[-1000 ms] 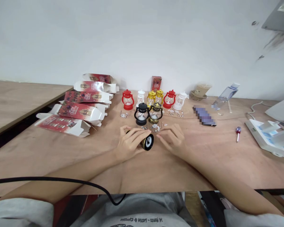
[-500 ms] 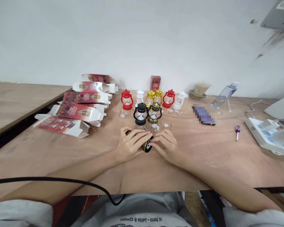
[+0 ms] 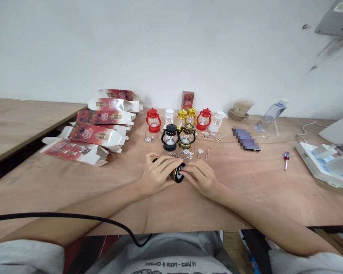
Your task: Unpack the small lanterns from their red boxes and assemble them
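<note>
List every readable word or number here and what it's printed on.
Grey shirt: apparently "14 Fonts - Latin & Cyrillic", upside down; larger lettering below cut off.
Open boxes: white script, too blurred to read.
Upright red box: pale lettering, too small to read.
Power strip: any print too small to read.
Held lantern: nothing readable.

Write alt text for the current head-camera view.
A person's left hand holds a black-and-gold lantern on its side while the right hand touches its base. Eight other lanterns stand behind; red printed cartons lie left, a screwdriver right.
</note>
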`<state>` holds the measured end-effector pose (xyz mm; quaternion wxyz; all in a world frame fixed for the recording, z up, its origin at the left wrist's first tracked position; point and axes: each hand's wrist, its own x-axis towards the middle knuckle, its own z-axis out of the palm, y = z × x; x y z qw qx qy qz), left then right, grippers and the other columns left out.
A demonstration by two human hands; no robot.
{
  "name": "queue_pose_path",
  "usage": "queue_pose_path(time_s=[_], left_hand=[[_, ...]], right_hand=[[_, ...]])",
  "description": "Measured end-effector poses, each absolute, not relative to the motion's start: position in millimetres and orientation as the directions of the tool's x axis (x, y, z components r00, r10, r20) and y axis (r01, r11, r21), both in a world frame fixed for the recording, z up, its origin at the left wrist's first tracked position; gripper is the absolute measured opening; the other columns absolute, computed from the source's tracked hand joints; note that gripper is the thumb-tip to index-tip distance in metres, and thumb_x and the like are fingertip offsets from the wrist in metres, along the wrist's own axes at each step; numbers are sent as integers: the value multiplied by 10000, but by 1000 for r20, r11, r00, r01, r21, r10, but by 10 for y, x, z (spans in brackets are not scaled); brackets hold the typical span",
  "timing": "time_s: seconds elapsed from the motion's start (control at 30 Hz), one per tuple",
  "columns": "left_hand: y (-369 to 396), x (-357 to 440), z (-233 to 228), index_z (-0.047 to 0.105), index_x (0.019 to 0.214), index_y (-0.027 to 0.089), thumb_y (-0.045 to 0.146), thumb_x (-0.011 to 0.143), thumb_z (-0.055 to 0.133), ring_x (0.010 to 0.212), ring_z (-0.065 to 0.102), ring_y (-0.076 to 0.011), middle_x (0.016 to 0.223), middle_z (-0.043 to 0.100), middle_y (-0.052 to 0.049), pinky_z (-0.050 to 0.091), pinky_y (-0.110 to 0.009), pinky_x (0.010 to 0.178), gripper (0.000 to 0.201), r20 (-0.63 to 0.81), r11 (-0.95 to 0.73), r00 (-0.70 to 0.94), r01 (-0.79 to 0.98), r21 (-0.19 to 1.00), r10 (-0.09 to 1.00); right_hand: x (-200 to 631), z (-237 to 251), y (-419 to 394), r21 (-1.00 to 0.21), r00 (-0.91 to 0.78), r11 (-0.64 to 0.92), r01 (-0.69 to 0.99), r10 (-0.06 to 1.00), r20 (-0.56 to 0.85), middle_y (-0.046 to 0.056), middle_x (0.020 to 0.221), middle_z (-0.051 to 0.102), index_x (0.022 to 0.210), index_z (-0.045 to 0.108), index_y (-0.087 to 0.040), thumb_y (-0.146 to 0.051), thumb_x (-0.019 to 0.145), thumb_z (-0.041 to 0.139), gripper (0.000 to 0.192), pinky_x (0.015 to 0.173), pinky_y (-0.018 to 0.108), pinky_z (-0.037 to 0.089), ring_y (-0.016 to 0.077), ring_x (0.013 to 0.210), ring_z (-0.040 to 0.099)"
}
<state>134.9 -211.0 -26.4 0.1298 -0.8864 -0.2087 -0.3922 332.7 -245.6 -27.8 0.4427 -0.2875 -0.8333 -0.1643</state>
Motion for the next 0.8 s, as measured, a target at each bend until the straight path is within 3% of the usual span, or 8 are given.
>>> queue_pose_path(time_s=[0.37, 0.8], left_hand=[[-2121, 1343, -252, 545, 1185, 145, 365, 914, 519, 904, 651, -188, 1057, 709, -98, 256, -367, 802, 350, 755, -872, 601, 482, -81, 263], [-2111, 1345, -300, 536, 1210, 158, 411, 926, 482, 899, 644, -183, 1058, 709, -89, 258, -361, 802, 384, 751, -865, 600, 495, -77, 276]], right_hand=[[3299, -253, -2439, 257, -540, 718, 647, 193, 819, 66, 781, 688, 947, 593, -132, -96, 829, 589, 123, 655, 269, 524, 145, 713, 636], [3292, -242, -2433, 320, -562, 704, 635, 136, 816, 60, 722, 691, 894, 590, -127, -94, 800, 610, 101, 596, 228, 513, 127, 639, 640]])
